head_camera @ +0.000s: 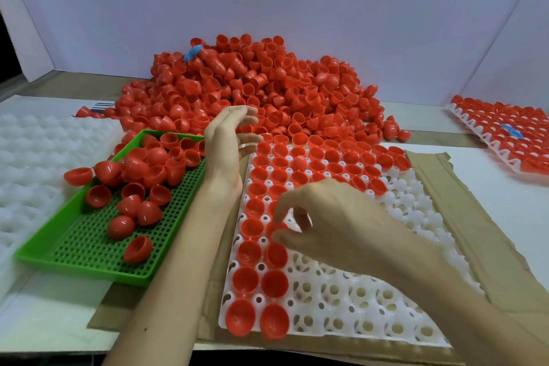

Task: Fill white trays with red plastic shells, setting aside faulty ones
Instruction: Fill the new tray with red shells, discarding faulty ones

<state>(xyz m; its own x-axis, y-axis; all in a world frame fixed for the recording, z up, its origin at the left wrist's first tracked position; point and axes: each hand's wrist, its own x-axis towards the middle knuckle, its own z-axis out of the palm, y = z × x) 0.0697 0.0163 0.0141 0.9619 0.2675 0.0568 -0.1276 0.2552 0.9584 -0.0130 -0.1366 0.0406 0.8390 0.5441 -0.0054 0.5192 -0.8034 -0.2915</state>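
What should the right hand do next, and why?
Probably seat the red shell that the right hand pinches into its cup in the white tray, then let go. The nearer cups in that column are already filled, and the cups to its right are empty.

Head-worn camera looks forward and down, close over table [490,202].

Two hands [227,145] [329,217], one green tray [98,249], countless red shells [267,83].
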